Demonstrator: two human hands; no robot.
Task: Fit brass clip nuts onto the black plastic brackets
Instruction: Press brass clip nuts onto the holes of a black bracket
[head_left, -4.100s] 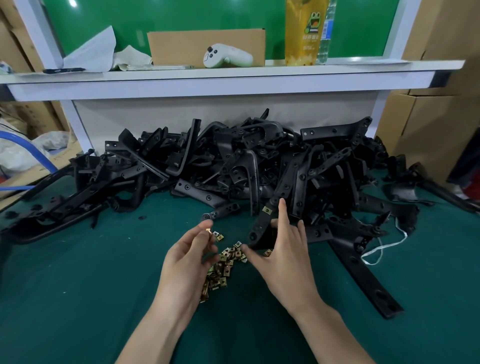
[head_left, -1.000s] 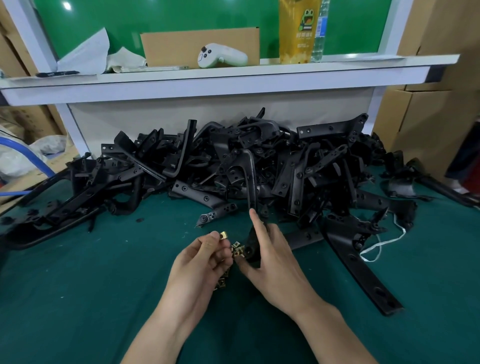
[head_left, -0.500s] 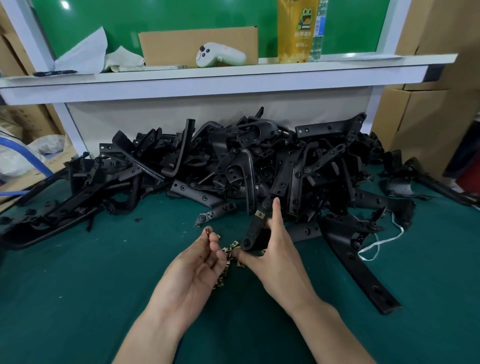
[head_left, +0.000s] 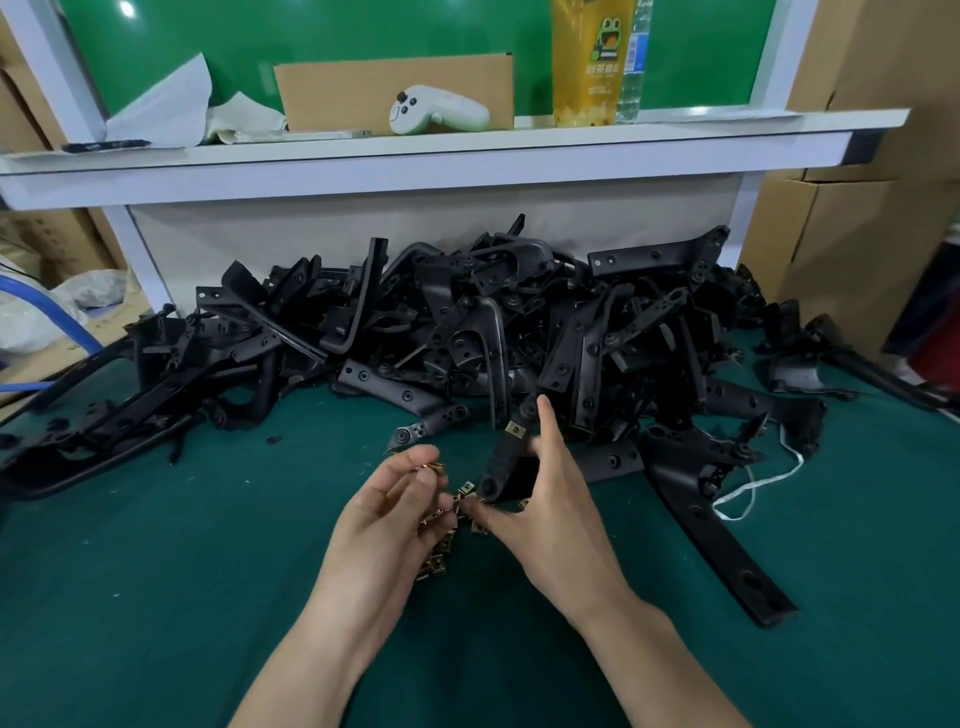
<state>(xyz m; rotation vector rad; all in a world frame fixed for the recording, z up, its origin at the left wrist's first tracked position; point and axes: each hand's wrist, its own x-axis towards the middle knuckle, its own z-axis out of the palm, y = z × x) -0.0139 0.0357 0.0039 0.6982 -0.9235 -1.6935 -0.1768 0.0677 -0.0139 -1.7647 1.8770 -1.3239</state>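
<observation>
Fingers (head_left: 546, 428) of the right hand (head_left: 550, 519) gripped a black bracket (head_left: 501, 465). The thumb was at its lower end and the index finger stretched up beside the fitted clip nut (head_left: 516, 429) near its top. The bracket stood tilted over the table, as it had half a second before; a second before it sat lower, mostly hidden by the hand. The left hand (head_left: 384, 525) pinched a few brass clips (head_left: 435, 467) in curled fingertips and had drawn closer to the right thumb. Under both hands lay the loose clip nuts (head_left: 435, 564) on the green table (head_left: 156, 571). Behind them the heap of brackets (head_left: 467, 332) lay unmoved below the white shelf (head_left: 415, 156).
</observation>
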